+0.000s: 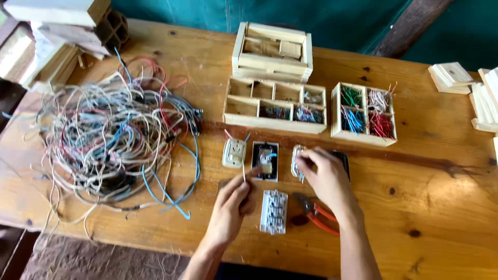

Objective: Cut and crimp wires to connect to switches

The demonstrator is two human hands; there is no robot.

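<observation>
While the left hand (232,203) pinches a short pale wire (244,170) between thumb and forefinger, tip up near the black-framed switch (265,161), the right hand (324,173) sits curled over a white socket part (298,161), fingers closed on it. Both hands clamped, then: left on wire, right on part.

Layout: beige socket (234,152) left of the switch, red and blue leads sticking out its top. White multi-gang module (274,211) lies between the forearms. Red-handled pliers (316,210) just right of it, partly under the right wrist, untouched. A dark piece shows behind the right hand; can't tell what it is.

Step, as I read it: wiring up the small fittings, one lead at a time. Wire in hand, not yet seated in any terminal that I can see. Bare end is too small to judge.

Next move probably needs: wire end lined up with a terminal on the part under the right hand, part held steady, fine pinch kept near the tip so the wire doesn't flex. Pliers are close if the end needs stripping or bending.

Stock: big tangle of wire (111,137) far left on the table (441,207); wooden tray (275,106) with cut pieces in some cells; smaller tray (364,114) with green, blue, red and pale offcuts sorted by colour. Empty crate (272,52) behind.
</observation>
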